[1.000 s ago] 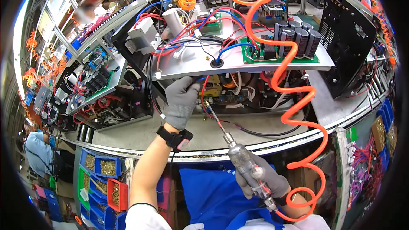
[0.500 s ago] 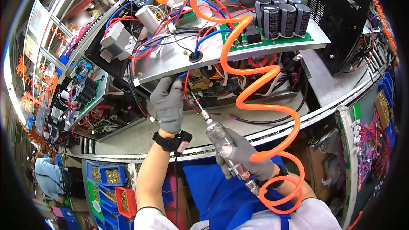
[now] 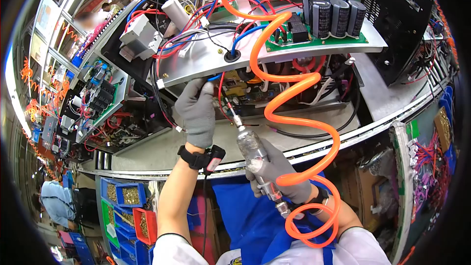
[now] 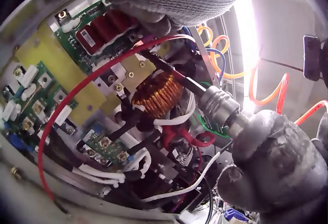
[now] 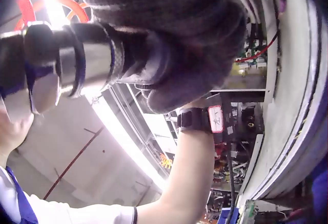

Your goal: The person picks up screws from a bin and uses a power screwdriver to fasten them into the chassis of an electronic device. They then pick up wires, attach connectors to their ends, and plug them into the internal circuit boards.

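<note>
- Right hand (image 3: 282, 176), gloved, is gripping the pneumatic screwdriver (image 3: 252, 154) at lower centre, bit reaching into the open chassis (image 3: 274, 93).
- Left hand (image 3: 196, 110) is pinching something by the red wire (image 4: 77, 88), centre frame; what exactly, I cannot tell.

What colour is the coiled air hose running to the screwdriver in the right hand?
Bright orange. The coiled air hose shows best in the head view, looping down to the screwdriver gripped by the right hand.

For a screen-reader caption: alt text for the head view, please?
A gloved right hand grips an air screwdriver aimed into an open electronics chassis, while the gloved left hand holds wires inside. An orange coiled hose trails across.
</note>
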A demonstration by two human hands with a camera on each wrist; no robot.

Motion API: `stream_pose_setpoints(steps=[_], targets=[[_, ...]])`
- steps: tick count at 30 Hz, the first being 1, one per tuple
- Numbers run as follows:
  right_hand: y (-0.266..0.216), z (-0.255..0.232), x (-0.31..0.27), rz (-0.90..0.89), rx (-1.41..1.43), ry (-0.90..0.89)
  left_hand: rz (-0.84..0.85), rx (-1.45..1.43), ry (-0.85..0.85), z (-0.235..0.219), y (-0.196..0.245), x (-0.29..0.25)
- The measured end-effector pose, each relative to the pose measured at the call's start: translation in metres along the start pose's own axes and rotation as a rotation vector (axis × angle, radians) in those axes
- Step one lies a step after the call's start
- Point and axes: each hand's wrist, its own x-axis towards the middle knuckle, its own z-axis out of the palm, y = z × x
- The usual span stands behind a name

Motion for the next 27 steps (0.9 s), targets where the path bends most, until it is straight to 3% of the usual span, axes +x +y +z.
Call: stream_pose_setpoints(steps=[5,12,18,21,22,25,27], targets=[[0.005,0.007,0.008,-0.027,-0.02,0.007,0.063,-0.038,0.054,0.0,-0.006,0.0],[0.036,0.018,0.02,-0.067,0.026,0.079,-0.122,-0.14,0.048,0.001,0.0,0.001],[0.049,0.027,0.031,-0.136,-0.067,0.115,-0.102,-0.201,0.05,0.002,-0.003,0.004],[0.052,0.035,0.031,-0.148,-0.048,0.154,-0.032,-0.111,0.064,0.003,-0.005,0.007],[0.051,0.041,0.031,-0.16,-0.011,0.155,0.044,0.155,0.088,0.0,-0.001,0.008],[0.054,0.046,0.031,-0.158,0.128,0.101,0.528,0.563,0.143,-0.017,0.006,0.015],[0.04,0.061,0.022,-0.108,0.109,0.142,0.595,0.829,0.251,-0.015,0.025,0.022]])
